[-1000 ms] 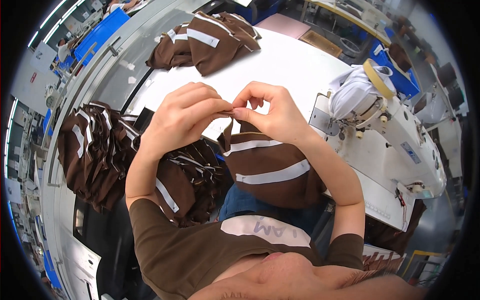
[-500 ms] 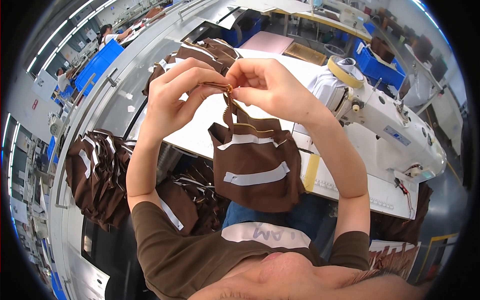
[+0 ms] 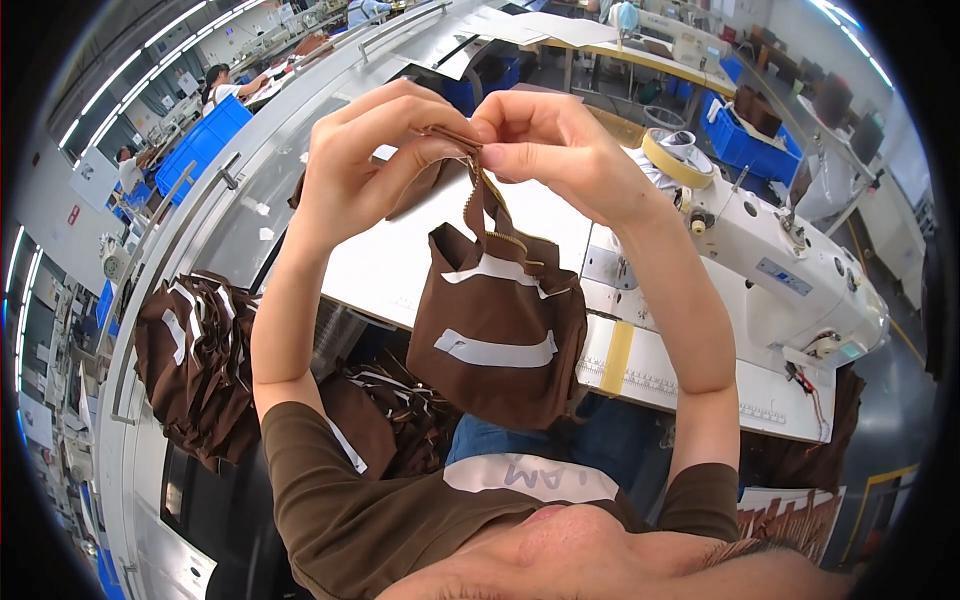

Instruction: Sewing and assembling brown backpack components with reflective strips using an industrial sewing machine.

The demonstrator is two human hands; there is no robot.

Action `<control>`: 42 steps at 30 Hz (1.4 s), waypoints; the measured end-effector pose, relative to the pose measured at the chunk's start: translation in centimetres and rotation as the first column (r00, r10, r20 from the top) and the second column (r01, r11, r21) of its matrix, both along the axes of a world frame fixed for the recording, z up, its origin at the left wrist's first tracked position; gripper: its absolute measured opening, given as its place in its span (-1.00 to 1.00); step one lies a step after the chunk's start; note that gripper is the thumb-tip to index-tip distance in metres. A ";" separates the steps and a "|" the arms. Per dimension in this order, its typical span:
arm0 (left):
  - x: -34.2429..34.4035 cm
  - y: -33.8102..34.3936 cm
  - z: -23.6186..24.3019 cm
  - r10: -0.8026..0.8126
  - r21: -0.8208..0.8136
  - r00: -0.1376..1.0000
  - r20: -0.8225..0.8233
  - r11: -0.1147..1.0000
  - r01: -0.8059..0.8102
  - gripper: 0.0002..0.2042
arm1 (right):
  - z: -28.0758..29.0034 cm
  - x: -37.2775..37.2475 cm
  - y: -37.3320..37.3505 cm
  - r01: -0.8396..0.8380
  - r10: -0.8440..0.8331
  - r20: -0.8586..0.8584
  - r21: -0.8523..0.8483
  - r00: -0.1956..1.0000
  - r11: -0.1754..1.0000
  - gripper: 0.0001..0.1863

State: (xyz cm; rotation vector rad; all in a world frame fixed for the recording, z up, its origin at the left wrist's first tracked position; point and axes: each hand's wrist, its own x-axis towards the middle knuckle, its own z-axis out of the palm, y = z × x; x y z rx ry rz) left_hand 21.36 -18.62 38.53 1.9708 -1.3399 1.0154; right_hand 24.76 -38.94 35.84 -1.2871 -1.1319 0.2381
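Note:
A brown fabric bag piece with white strips and a metal-toothed zipper hangs beneath my hands, over the front edge of the table. My left hand pinches the folded brown end of the zipper tape between thumb and fingers. Close beside it, my right hand pinches the same end, its thumb and fingertips meeting at the tape. Whether a slider sits between the fingertips is hidden. Behind my left hand, more brown fabric with white strips is partly covered.
A white sewing machine stands at the right, a yellow tape roll near it. Brown pieces are stacked at the left, and more lie below the white tabletop. Blue bins and other people are farther off.
Both hands have risen a little, still pinching the zipper end together. The hanging bag piece has shifted slightly left, uncovering more of the tabletop by the yellow strip.

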 end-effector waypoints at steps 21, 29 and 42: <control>0.5 0.4 -3.2 -0.111 -0.420 0.973 -0.203 0.907 0.016 -0.86 | -1.6 0.4 -2.8 -0.044 0.139 0.144 -0.520 0.980 0.853 -0.76; -0.4 -0.8 -1.3 -0.096 -0.443 0.937 -0.336 0.894 -0.067 -0.89 | -2.4 -3.1 -0.6 0.436 -0.451 0.022 -0.302 0.892 0.848 -0.86; 2.0 -0.4 0.9 0.110 -0.312 0.970 -0.215 0.934 -0.175 -0.86 | -2.1 -1.6 3.0 0.656 -0.623 0.245 -0.084 0.743 0.750 -0.75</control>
